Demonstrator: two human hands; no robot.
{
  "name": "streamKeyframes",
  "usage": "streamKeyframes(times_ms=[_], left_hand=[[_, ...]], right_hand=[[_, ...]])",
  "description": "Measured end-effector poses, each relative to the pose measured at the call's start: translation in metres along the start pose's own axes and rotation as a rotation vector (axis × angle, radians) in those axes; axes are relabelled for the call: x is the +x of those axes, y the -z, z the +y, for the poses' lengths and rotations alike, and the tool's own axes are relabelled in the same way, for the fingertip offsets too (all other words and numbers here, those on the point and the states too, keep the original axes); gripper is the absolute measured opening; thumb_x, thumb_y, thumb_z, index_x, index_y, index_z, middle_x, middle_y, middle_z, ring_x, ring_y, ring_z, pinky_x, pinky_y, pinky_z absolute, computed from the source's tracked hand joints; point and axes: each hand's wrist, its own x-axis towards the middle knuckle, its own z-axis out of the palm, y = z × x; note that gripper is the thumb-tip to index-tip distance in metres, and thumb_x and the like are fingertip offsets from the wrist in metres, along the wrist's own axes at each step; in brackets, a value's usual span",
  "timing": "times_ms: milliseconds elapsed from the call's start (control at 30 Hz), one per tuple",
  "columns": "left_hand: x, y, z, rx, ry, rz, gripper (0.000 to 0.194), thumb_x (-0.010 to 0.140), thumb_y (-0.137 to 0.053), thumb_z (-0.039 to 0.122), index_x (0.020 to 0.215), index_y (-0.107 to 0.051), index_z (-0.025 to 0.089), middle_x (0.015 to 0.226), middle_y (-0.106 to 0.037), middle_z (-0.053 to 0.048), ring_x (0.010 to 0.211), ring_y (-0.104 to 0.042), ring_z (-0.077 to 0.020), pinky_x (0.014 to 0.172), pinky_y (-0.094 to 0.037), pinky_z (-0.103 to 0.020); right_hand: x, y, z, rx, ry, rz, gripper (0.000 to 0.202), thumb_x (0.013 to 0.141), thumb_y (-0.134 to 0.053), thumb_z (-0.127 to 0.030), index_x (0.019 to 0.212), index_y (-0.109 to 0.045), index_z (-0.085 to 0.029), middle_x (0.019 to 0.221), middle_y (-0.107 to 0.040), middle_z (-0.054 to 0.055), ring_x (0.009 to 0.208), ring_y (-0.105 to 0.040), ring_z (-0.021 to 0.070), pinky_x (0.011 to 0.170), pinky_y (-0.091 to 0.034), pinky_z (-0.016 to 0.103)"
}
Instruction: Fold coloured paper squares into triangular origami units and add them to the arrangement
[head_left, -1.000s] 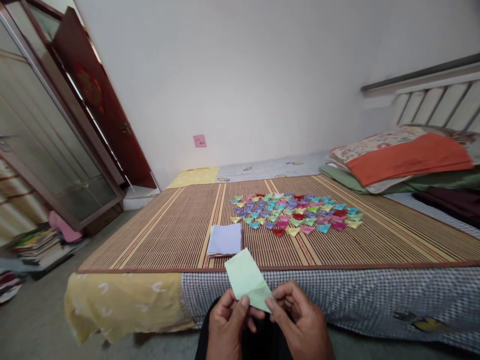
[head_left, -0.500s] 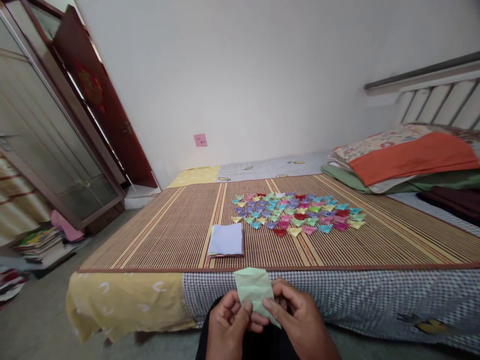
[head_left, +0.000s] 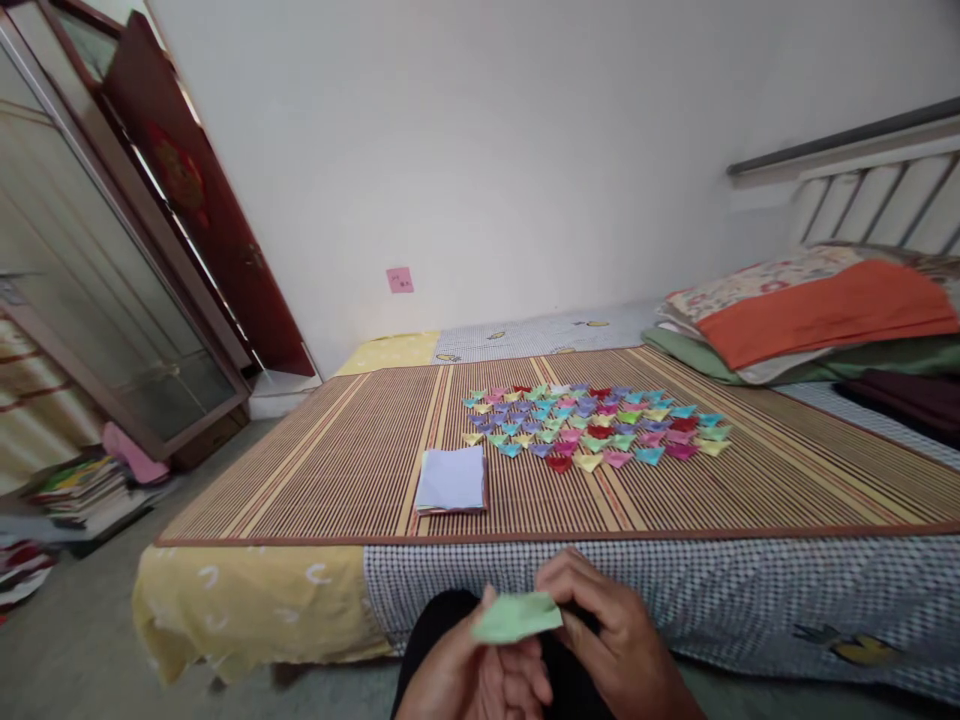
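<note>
A sheet of light green paper (head_left: 517, 617) is held between my two hands in front of the bed's edge, seen nearly edge-on and slightly blurred. My left hand (head_left: 480, 675) grips its left side near the thumb, with the other fingers curled below, palm up. At the right end, my right hand (head_left: 611, 635) pinches the paper between thumb and bent fingers. Beyond my hands, a stack of square paper (head_left: 451, 480) with a pale lavender sheet on top lies on the striped mat. To its right sit rows of small folded paper pieces (head_left: 592, 422) in many colours.
The striped mat (head_left: 315, 470) covers the bed, with a checked and yellow sheet (head_left: 277, 610) hanging over the front. Folded bedding (head_left: 825, 310) is piled at the right. A pink note (head_left: 400, 280) is on the wall. Books (head_left: 82, 490) stand on the floor at left.
The green paper has tipped from facing me to nearly edge-on. My left hand has turned palm up and moved lower; my right hand has shifted its hold to the paper's right end.
</note>
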Motion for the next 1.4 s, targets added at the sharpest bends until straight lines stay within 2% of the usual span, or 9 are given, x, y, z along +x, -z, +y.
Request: streamKeyframes(times_ms=[100, 200, 333, 433, 567, 667, 967, 1200, 1400], left_hand=[[0.002, -0.008, 0.001, 0.053, -0.084, 0.021, 0.041, 0.074, -0.088, 0.046, 0.083, -0.078, 0.007, 0.064, -0.077, -0.01, 0.044, -0.068, -0.0131, 0.04, -0.044, -0.015], [0.002, -0.019, 0.006, 0.098, -0.314, 0.17, 0.035, 0.076, -0.087, 0.041, 0.085, -0.079, 0.008, 0.069, -0.078, -0.01, 0.054, -0.07, -0.0144, 0.051, -0.05, -0.018], [-0.001, -0.026, 0.014, 0.18, -0.443, 0.306, 0.042, 0.075, -0.087, 0.047, 0.09, -0.08, 0.009, 0.074, -0.079, -0.011, 0.066, -0.072, -0.0201, 0.065, -0.055, -0.028], [-0.002, -0.025, 0.017, 0.202, -0.499, 0.361, 0.047, 0.072, -0.088, 0.053, 0.093, -0.081, 0.011, 0.073, -0.079, -0.009, 0.065, -0.071, -0.0207, 0.067, -0.056, -0.031], [-0.002, -0.022, 0.017, 0.217, -0.517, 0.364, 0.046, 0.071, -0.088, 0.051, 0.094, -0.081, 0.011, 0.074, -0.079, -0.009, 0.065, -0.071, -0.0212, 0.067, -0.056, -0.032], [-0.004, -0.021, 0.017, 0.23, -0.538, 0.398, 0.043, 0.072, -0.088, 0.049, 0.092, -0.081, 0.011, 0.077, -0.079, -0.011, 0.072, -0.073, -0.0243, 0.068, -0.056, -0.032], [-0.009, -0.015, 0.016, 0.202, -0.617, 0.481, 0.042, 0.072, -0.089, 0.042, 0.101, -0.08, 0.013, 0.085, -0.081, -0.011, 0.081, -0.076, -0.0276, 0.071, -0.058, -0.033], [-0.009, -0.02, 0.014, 0.206, -0.595, 0.432, 0.04, 0.074, -0.088, 0.041, 0.102, -0.08, 0.014, 0.086, -0.082, -0.011, 0.077, -0.075, -0.0248, 0.071, -0.057, -0.031], [-0.011, -0.028, 0.012, 0.412, -0.635, 0.434, 0.042, 0.082, -0.08, 0.05, 0.102, -0.08, 0.013, 0.086, -0.08, -0.011, 0.07, -0.069, -0.0206, 0.062, -0.054, -0.026]], right_hand=[[0.002, 0.005, -0.003, -0.006, 0.019, -0.081, 0.02, 0.092, -0.061, -0.007, 0.088, -0.071, -0.024, 0.093, -0.071, 0.002, 0.09, -0.069, 0.0177, 0.082, -0.052, 0.025], [0.001, 0.009, -0.005, -0.078, 0.055, -0.041, 0.025, 0.087, -0.063, -0.003, 0.096, -0.07, -0.025, 0.103, -0.072, 0.002, 0.098, -0.069, 0.0183, 0.09, -0.052, 0.027], [-0.001, 0.013, -0.008, -0.216, 0.125, -0.024, 0.039, 0.08, -0.062, 0.002, 0.106, -0.068, -0.027, 0.114, -0.07, 0.003, 0.108, -0.067, 0.0191, 0.097, -0.051, 0.028], [-0.003, 0.01, -0.009, -0.316, 0.17, -0.038, 0.04, 0.084, -0.063, 0.0, 0.113, -0.067, -0.028, 0.123, -0.066, 0.005, 0.116, -0.064, 0.0199, 0.1, -0.051, 0.028], [-0.004, 0.003, -0.006, -0.473, 0.304, -0.055, 0.036, 0.088, -0.057, 0.002, 0.109, -0.068, -0.025, 0.128, -0.063, 0.008, 0.126, -0.057, 0.0248, 0.107, -0.047, 0.037], [-0.004, 0.0, -0.005, -0.49, 0.337, -0.01, 0.022, 0.091, -0.058, 0.0, 0.093, -0.065, -0.021, 0.115, -0.066, 0.009, 0.117, -0.061, 0.0245, 0.101, -0.049, 0.036], [-0.004, 0.004, -0.017, -0.333, 0.117, 0.213, 0.018, 0.097, -0.053, -0.01, 0.097, -0.062, -0.026, 0.094, -0.068, 0.001, 0.092, -0.07, 0.0153, 0.082, -0.055, 0.02], [-0.006, -0.003, -0.011, -0.54, 0.286, 0.066, 0.044, 0.092, -0.049, -0.001, 0.124, -0.067, -0.025, 0.135, -0.061, 0.01, 0.127, -0.06, 0.0223, 0.106, -0.05, 0.033], [-0.005, -0.01, -0.008, -0.424, 0.222, 0.092, 0.017, 0.095, -0.059, -0.009, 0.094, -0.069, -0.022, 0.125, -0.064, 0.01, 0.112, -0.067, 0.022, 0.094, -0.055, 0.029]])
